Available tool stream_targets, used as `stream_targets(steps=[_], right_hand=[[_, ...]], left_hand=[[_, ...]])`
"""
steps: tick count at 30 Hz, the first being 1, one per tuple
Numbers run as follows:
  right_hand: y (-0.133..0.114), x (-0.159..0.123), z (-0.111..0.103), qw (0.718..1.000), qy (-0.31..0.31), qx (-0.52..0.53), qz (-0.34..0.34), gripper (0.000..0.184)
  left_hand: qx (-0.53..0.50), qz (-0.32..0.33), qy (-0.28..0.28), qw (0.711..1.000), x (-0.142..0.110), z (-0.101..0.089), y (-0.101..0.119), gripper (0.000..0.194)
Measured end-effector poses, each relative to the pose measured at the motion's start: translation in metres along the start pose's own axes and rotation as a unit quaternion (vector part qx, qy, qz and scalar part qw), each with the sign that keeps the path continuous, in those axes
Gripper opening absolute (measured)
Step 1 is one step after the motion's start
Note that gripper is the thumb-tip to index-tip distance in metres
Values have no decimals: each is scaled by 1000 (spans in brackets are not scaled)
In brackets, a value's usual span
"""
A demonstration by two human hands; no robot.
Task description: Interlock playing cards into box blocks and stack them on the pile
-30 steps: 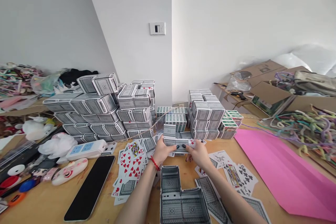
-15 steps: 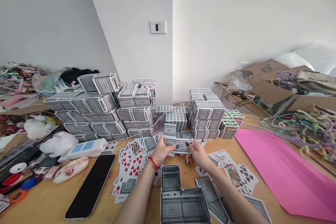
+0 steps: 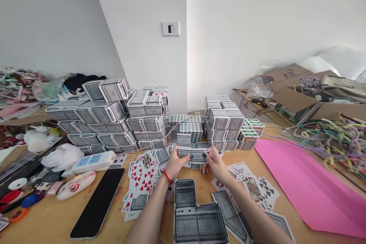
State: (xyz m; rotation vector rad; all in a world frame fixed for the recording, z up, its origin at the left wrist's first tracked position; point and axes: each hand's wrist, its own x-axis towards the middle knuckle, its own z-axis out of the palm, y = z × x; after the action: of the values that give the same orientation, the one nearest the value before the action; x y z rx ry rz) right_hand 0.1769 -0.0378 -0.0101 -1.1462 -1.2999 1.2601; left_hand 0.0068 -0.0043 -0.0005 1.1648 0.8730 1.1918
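Observation:
Between my hands is an L-shaped piece of joined playing cards (image 3: 185,153), backs toward me, with one card standing up at its left end. My left hand (image 3: 175,163), a red string on its wrist, grips the left end with the thumb across the front. My right hand (image 3: 215,163) pinches the right end, beside a five-of-diamonds face. Nearer me stands an L-shaped open tray folded from cards (image 3: 197,223). Loose cards with red hearts (image 3: 143,177) lie left of my left forearm. More loose cards (image 3: 233,213) lie partly under my right forearm.
Stacked card blocks (image 3: 94,114) rise at the back left, others (image 3: 225,120) at the back right. Green-and-white card boxes (image 3: 191,131) stand between them. A black phone (image 3: 98,202) and a power strip (image 3: 93,162) lie left; pink paper (image 3: 309,190) lies right, near pipe cleaners (image 3: 343,141).
Both hands keep hold of the card piece, which has turned slightly. The right fingers shift a little along its right end. Everything else stays in place apart from slight camera movement.

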Motion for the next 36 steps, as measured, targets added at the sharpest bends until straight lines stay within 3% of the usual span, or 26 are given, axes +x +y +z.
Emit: stream_targets(steps=[6,12,16,20,23,26,30,36], right_hand=[[-14,-3,1,994,56,73,-64,30],[-22,-7,-4,986,76,123,-82,21],[-18,-5,-8,983,94,133,-79,19],[-18,-4,-10,980,102,158,-67,22],[-18,-3,-8,976,93,190,-55,21],[-17,-3,-8,974,54,215,-40,16],[-13,-2,-12,973,58,225,-5,9],[-12,-5,-15,978,44,204,24,40]], left_hand=[[-21,-5,-12,1000,2,-6,3,34],[-186,-55,-55,979,0,-9,5,54],[-232,-70,-75,967,-1,-17,9,54],[-258,-75,-33,963,1,-28,12,41],[-254,-88,5,963,3,-30,12,35],[-192,-125,31,973,3,-26,10,46],[-125,-174,-6,977,3,-22,4,59],[-143,-122,-31,982,3,-22,4,52]])
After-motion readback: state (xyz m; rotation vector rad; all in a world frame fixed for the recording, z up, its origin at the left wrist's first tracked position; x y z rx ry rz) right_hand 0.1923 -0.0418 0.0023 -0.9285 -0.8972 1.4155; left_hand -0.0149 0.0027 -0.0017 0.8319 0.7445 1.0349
